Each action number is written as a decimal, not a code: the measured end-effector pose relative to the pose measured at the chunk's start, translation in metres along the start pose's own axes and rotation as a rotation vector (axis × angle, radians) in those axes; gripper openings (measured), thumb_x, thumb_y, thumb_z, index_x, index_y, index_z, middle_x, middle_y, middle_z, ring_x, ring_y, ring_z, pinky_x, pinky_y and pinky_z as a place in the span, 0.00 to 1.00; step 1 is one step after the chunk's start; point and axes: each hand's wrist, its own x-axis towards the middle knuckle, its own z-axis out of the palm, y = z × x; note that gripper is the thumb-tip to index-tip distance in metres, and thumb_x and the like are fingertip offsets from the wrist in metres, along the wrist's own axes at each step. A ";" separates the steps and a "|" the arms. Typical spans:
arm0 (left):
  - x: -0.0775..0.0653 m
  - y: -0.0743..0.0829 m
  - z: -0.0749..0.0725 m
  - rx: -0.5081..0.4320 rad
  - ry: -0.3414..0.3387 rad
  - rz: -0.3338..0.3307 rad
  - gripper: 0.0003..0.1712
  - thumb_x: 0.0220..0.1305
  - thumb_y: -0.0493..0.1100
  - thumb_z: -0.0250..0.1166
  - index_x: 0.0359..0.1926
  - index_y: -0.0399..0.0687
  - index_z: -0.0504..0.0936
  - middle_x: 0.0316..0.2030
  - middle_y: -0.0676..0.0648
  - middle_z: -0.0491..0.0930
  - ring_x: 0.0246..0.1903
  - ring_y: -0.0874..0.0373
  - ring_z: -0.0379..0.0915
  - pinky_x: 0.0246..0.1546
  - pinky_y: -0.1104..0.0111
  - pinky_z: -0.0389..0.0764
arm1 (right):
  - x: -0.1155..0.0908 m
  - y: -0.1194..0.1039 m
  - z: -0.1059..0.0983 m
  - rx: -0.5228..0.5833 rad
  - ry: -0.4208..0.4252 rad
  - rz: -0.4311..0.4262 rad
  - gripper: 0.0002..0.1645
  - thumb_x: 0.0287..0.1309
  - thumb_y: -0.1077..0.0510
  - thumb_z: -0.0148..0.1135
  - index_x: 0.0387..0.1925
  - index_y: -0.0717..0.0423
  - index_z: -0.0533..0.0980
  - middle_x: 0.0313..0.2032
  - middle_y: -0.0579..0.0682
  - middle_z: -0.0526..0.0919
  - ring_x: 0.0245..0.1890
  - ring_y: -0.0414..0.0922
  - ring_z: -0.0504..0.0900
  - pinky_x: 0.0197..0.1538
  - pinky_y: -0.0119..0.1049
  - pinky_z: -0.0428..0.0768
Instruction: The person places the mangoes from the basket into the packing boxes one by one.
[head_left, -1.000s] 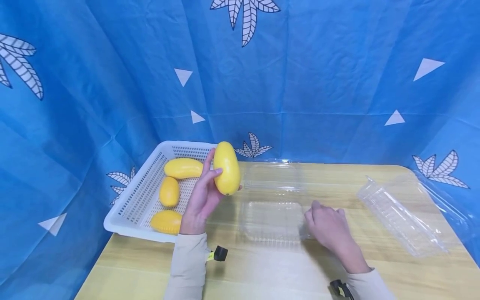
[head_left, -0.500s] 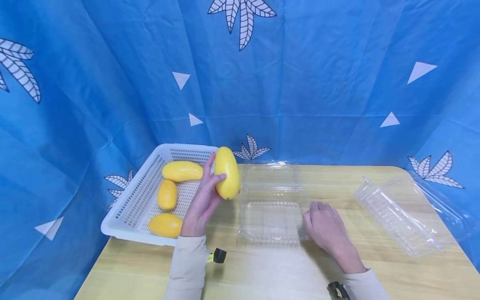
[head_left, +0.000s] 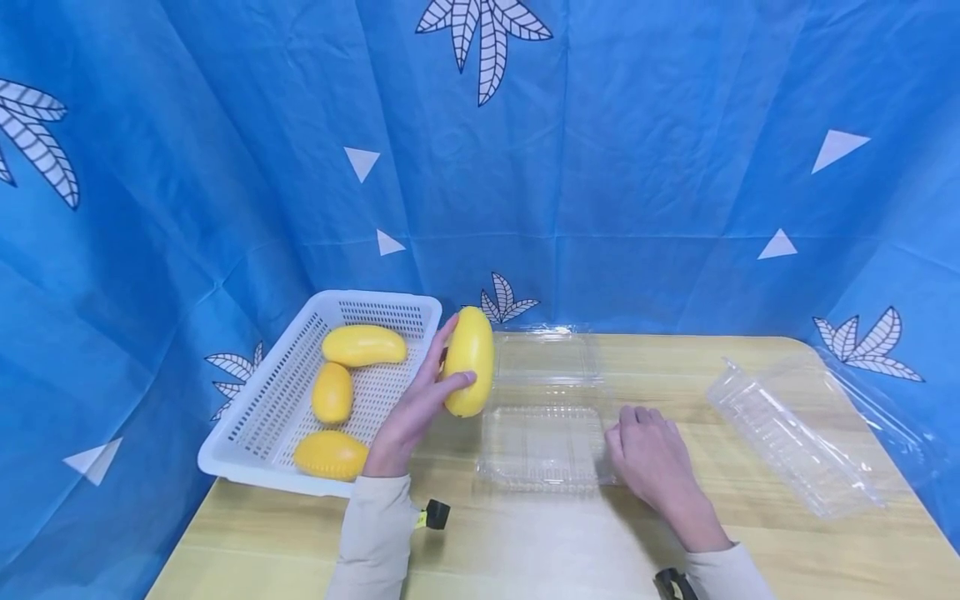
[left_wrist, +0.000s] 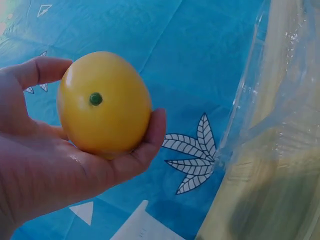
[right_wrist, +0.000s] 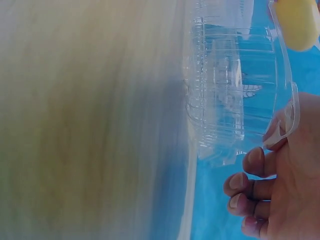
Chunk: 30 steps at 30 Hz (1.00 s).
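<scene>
My left hand (head_left: pixel 411 417) grips a yellow mango (head_left: pixel 470 362), held upright above the table between the basket and a clear plastic clamshell box (head_left: pixel 540 482). In the left wrist view the mango's (left_wrist: pixel 112 120) green stem end faces the camera, with thumb and fingers curled round its sides. The box stands with its lid spread open toward the curtain. At the box's right side is my right hand (head_left: pixel 651 458). In the right wrist view, this hand (right_wrist: pixel 295 175) pinches the rim at the box's corner, the thumb seen through the clear plastic and the other fingers curled.
A white perforated basket (head_left: pixel 262 477) at left contains several yellow mangoes (head_left: pixel 332 392). Further clear plastic packaging (head_left: pixel 795 442) lies at the table's right. A blue patterned curtain (head_left: pixel 630 167) hangs behind the wooden table (head_left: pixel 675 358).
My left hand has moved slightly right and lower with the mango, which now overlaps the open box's left edge in the head view. The right hand stays at the box's corner.
</scene>
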 end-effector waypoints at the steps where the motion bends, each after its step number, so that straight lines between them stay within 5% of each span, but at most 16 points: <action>1: 0.000 -0.001 0.000 -0.005 -0.019 0.005 0.49 0.68 0.40 0.60 0.79 0.83 0.49 0.74 0.46 0.55 0.63 0.47 0.67 0.58 0.56 0.73 | 0.000 0.000 0.000 0.002 0.003 0.000 0.14 0.71 0.57 0.46 0.27 0.54 0.68 0.26 0.49 0.69 0.29 0.49 0.68 0.35 0.43 0.69; 7: 0.003 -0.007 0.001 -0.351 -0.198 0.017 0.42 0.74 0.41 0.52 0.81 0.74 0.49 0.75 0.42 0.58 0.60 0.49 0.73 0.58 0.54 0.77 | -0.002 0.003 0.003 0.004 0.012 0.001 0.14 0.71 0.57 0.47 0.26 0.54 0.68 0.25 0.49 0.68 0.29 0.48 0.68 0.34 0.43 0.69; 11: 0.007 -0.008 0.007 -0.419 -0.192 -0.002 0.37 0.77 0.47 0.55 0.80 0.71 0.53 0.72 0.41 0.62 0.56 0.48 0.78 0.53 0.58 0.81 | -0.002 0.003 0.004 0.015 0.013 0.005 0.14 0.71 0.57 0.47 0.26 0.54 0.68 0.24 0.48 0.68 0.28 0.48 0.67 0.34 0.43 0.69; 21: 0.014 -0.013 0.021 -0.212 -0.066 -0.030 0.38 0.72 0.46 0.62 0.78 0.68 0.59 0.65 0.40 0.67 0.53 0.49 0.73 0.50 0.59 0.80 | -0.002 -0.006 0.004 0.033 0.005 0.018 0.14 0.70 0.59 0.46 0.25 0.52 0.66 0.24 0.48 0.66 0.27 0.48 0.66 0.35 0.43 0.69; 30: 0.013 -0.018 0.028 0.227 -0.126 0.017 0.48 0.62 0.48 0.72 0.78 0.72 0.58 0.62 0.41 0.71 0.57 0.46 0.72 0.51 0.53 0.80 | 0.000 -0.012 0.005 0.022 0.045 0.009 0.15 0.69 0.60 0.46 0.23 0.52 0.64 0.22 0.48 0.65 0.25 0.48 0.64 0.33 0.42 0.68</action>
